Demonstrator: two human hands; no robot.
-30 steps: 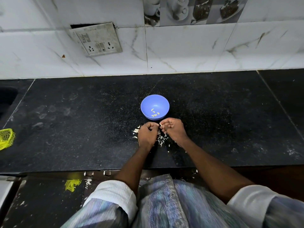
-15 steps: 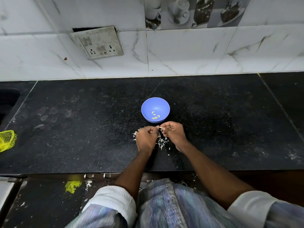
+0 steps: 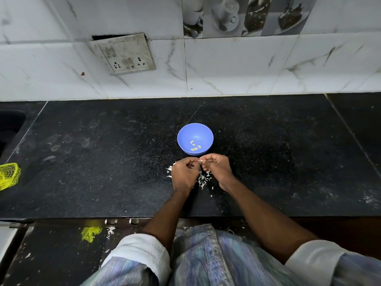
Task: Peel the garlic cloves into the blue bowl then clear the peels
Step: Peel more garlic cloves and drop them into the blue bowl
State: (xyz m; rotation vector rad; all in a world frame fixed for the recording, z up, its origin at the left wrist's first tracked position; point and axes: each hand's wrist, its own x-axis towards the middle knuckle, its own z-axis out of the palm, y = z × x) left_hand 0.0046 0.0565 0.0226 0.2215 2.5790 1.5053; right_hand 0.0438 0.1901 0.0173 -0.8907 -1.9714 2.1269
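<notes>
- A black stone counter (image 3: 103,162) runs along a white tiled wall (image 3: 237,65).
- A dirty switch plate (image 3: 123,53) hangs on the wall.
- A yellow net bag (image 3: 9,176) lies at the left edge.

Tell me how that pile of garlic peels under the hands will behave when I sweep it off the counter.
The peels look like thin, papery white flakes, so probably very light and floppy, apt to scatter. Strays already lie apart from the heap on the counter, so one push likely misses some. Between the left hand and right hand, gathering inward may work better.
</notes>
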